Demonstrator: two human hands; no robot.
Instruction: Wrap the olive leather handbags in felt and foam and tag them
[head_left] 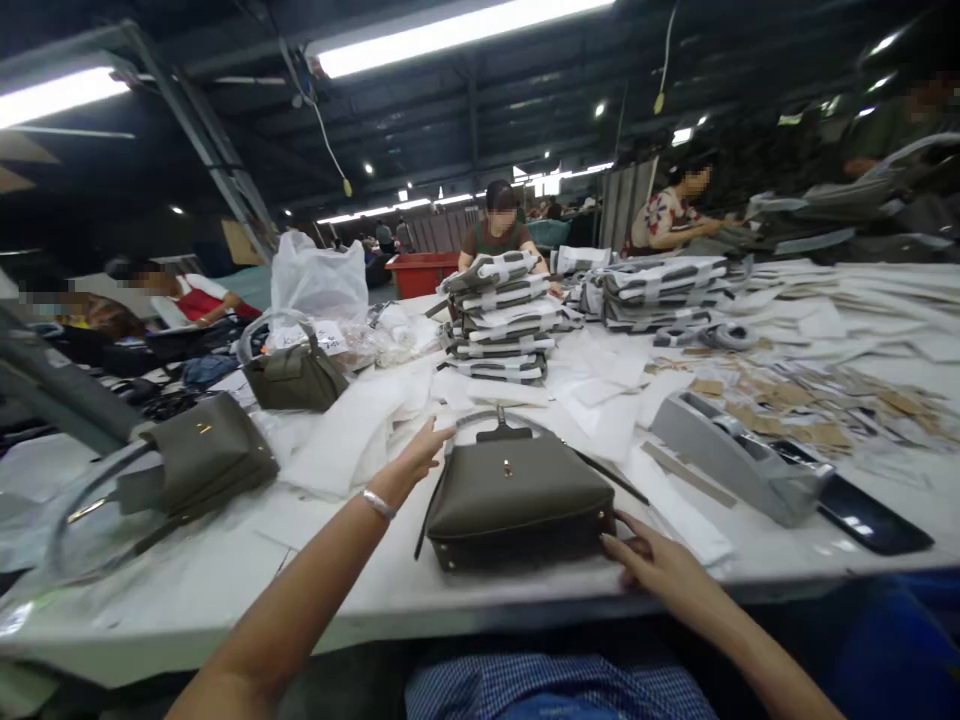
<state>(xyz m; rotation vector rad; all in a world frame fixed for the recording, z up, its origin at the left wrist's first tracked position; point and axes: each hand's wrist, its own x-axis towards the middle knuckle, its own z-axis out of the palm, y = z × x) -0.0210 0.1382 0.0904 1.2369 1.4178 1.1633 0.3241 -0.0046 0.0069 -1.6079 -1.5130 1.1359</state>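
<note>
A dark olive-grey handbag [517, 485] lies on its back on the white table in front of me, its small gold clasp facing up and its base toward me. My left hand [421, 452] is open at the bag's upper left, fingers stretched out near the pale-wrapped handle [474, 420]; whether they touch it I cannot tell. At the lower right corner, my right hand [643, 556] grips the bag, its thumb against the base side and some fingers partly hidden. Dark straps stick out on both sides of the bag.
Two similar handbags [214, 455] [296, 375] stand to the left. Wrapped pieces form stacks [499, 320] at the back. A grey tape dispenser [731, 450] and a black phone-like slab [874, 510] lie right, before scattered brown tags [795, 405]. Co-workers sit beyond the table.
</note>
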